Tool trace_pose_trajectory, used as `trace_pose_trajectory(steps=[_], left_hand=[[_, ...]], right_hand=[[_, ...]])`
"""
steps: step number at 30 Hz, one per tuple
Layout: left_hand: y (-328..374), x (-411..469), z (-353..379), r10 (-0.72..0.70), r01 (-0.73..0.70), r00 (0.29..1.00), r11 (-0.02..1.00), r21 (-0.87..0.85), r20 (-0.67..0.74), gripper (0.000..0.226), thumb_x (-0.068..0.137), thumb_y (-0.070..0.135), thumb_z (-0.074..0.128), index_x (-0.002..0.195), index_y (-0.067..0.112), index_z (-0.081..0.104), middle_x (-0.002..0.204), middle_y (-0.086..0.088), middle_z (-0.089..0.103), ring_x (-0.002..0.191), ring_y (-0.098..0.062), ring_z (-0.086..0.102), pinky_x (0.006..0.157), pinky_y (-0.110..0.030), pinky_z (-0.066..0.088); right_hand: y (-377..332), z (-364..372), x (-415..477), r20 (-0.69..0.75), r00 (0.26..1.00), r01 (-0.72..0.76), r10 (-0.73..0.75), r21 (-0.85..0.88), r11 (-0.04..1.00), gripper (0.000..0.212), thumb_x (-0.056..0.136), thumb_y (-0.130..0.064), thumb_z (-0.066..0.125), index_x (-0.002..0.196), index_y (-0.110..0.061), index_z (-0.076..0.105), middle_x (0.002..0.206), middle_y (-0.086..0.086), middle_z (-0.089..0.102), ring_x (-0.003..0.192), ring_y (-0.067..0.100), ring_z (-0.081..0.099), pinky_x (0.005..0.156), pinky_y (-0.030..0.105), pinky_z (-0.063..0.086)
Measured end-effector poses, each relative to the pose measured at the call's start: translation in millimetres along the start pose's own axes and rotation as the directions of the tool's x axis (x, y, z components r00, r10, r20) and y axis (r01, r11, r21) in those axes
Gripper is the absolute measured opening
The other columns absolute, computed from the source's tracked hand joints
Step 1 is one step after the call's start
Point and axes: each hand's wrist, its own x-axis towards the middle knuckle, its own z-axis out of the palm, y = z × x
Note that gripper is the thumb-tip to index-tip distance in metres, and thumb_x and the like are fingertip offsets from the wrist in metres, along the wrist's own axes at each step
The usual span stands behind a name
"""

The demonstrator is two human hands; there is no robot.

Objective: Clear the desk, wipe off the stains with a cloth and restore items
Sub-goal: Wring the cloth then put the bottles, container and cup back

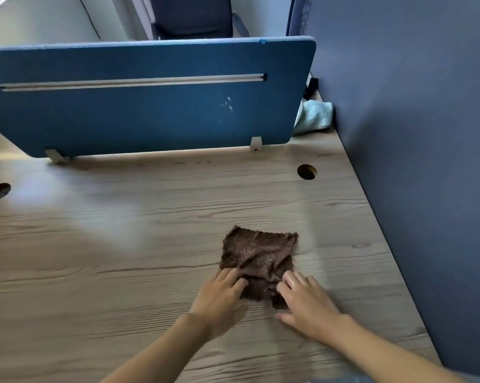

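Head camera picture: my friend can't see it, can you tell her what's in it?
A person's left hand and right hand touch the near edge of a crumpled brown fuzzy cloth on a pale wood-grain desk. Behind stands a blue fabric divider panel, with a light turquoise cloth bunched in the far right corner.

Brown cloth (pixel 258 258); wood-grain desk (pixel 122 244); blue divider (pixel 150 111); lt-blue towel (pixel 314 116).

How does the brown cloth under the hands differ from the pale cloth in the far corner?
The brown cloth is dark and spread on the desk; the pale cloth is light blue-green and bunched beyond the divider. The left hand and right hand touch the brown cloth; nothing touches the pale cloth. Both sit on the desk.
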Motion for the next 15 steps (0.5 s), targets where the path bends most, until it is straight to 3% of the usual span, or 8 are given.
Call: trace_pose_trajectory(steps=[3, 6, 9, 12, 15], left_hand=[[0, 1, 10, -0.021, 0.021, 0.999, 1.000, 0.014, 0.024, 0.046, 0.070, 0.052, 0.068, 0.108, 0.024, 0.068, 0.120, 0.003, 0.063, 0.110, -0.017, 0.062, 0.091, -0.027, 0.053], [-2, -3, 14, -0.015, 0.013, 0.999, 0.999, -0.047, -0.037, 0.038, 0.065, 0.025, 0.087, 0.099, 0.019, 0.071, 0.119, -0.001, 0.064, 0.110, -0.018, 0.060, 0.092, -0.029, 0.054], [-4, -17, 18, 0.021, -0.022, 0.999, 1.000, -0.021, -0.037, 0.035, 0.067, 0.004, 0.081, 0.095, 0.017, 0.065, 0.122, -0.002, 0.060, 0.109, -0.020, 0.055, 0.091, -0.028, 0.053], [2, -36, 21, 0.051, -0.051, 0.999, 0.998, -0.043, 0.002, 0.042, 0.068, 0.002, 0.074, 0.105, 0.017, 0.060, 0.111, 0.003, 0.058, 0.095, -0.016, 0.054, 0.085, -0.028, 0.051], [13, -47, 15, -0.017, 0.024, 0.999, 0.982, -0.185, 0.042, 0.034, 0.087, 0.009, 0.061, 0.119, 0.019, 0.058, 0.105, 0.007, 0.060, 0.096, -0.012, 0.055, 0.090, -0.027, 0.048]], right_hand=[[-6, 10, 2, -0.038, 0.999, 0.008, -0.010, -0.038, 0.999, 0.053, 0.045, -0.046, 0.093, 0.081, -0.022, 0.061, 0.087, -0.002, 0.059, 0.078, 0.020, 0.061, 0.059, 0.034, 0.052], [-2, 16, 2, -0.117, 0.991, 0.046, -0.059, -0.114, 0.992, 0.047, 0.042, -0.013, 0.089, 0.074, -0.020, 0.056, 0.079, 0.000, 0.054, 0.073, 0.021, 0.056, 0.056, 0.033, 0.048], [4, 19, -5, -0.136, 0.982, 0.116, -0.134, -0.130, 0.985, 0.038, 0.045, -0.018, 0.083, 0.071, -0.018, 0.055, 0.074, 0.002, 0.054, 0.069, 0.021, 0.054, 0.055, 0.032, 0.047], [6, 17, -16, -0.127, 0.961, 0.220, -0.245, -0.184, 0.958, 0.019, 0.053, -0.025, 0.067, 0.066, -0.019, 0.055, 0.068, -0.001, 0.054, 0.063, 0.018, 0.053, 0.054, 0.029, 0.045], [9, 28, -33, -0.119, 0.947, 0.273, -0.298, -0.187, 0.944, 0.007, 0.063, -0.026, 0.053, 0.068, -0.021, 0.054, 0.068, -0.003, 0.052, 0.063, 0.016, 0.050, 0.055, 0.029, 0.044]])
